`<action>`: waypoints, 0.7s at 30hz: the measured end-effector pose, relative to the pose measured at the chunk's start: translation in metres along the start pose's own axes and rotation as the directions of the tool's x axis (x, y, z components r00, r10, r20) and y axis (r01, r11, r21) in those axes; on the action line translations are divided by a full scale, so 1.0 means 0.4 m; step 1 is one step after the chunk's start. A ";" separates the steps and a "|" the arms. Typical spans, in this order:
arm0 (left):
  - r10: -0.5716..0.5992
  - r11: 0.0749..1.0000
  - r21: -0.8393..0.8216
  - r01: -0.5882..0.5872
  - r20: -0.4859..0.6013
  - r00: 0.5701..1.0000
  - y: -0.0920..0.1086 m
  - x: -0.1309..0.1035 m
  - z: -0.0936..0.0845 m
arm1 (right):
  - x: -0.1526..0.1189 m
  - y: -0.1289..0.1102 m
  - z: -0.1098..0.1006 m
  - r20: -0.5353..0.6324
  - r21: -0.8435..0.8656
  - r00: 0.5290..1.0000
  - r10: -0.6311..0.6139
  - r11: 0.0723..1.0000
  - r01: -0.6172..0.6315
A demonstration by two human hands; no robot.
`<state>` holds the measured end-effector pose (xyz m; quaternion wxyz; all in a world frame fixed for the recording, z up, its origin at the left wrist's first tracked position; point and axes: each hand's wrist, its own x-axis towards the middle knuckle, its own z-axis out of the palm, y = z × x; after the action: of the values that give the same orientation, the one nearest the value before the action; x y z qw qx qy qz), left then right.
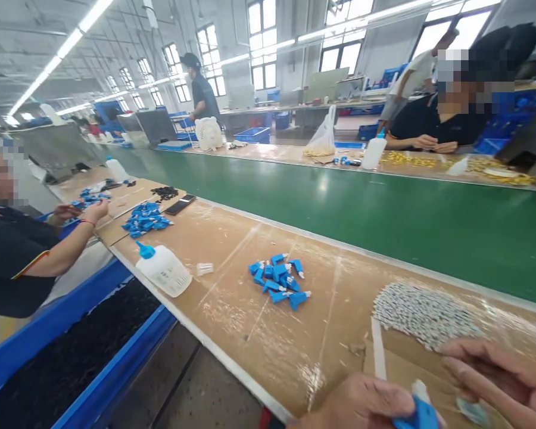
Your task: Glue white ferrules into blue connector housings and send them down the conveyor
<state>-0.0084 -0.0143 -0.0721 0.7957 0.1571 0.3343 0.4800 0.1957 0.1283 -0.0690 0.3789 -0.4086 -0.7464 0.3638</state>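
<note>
At the bottom edge, my left hand [361, 400] grips a blue plastic part [417, 412] with a white tip, partly cut off by the frame. To its right, my right hand [502, 372] has its fingers drawn together at the near edge of a heap of small whitish pieces [424, 313]. Whatever sits between those fingertips is too small to make out. Beneath the right hand lies a small translucent piece [471, 411] on brown cardboard [406, 351]. Farther left on the bench, a loose group of similar blue parts [279, 277] rests on the film-covered surface.
A white squeeze bottle [165, 271] with a blue cap lies near a small clear piece [205, 269]. Beyond are more blue parts [146, 219] and a phone [180, 204]. A green conveyor belt [321, 196] runs behind the bench. Co-workers sit left and across; a blue bin [156, 325] holds black pieces.
</note>
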 end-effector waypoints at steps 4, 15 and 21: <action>0.149 0.982 -0.114 -0.151 -0.020 0.989 0.028 -0.010 0.058 | -0.084 -0.142 -0.042 0.210 0.131 0.945 0.253 0.950 -0.283; 0.233 0.970 0.023 -0.240 0.167 0.958 0.081 -0.012 0.191 | -0.148 -0.279 -0.019 0.096 0.726 0.951 0.295 0.632 -0.270; 0.286 0.938 0.142 -0.316 0.197 0.938 0.078 -0.009 0.181 | -0.159 -0.270 -0.011 0.113 0.727 0.953 0.282 0.630 -0.273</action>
<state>0.0193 0.0031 -0.0002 0.7223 0.3155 0.2756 0.5503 0.1874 0.0298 0.0082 0.4547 -0.3337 -0.4627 0.6839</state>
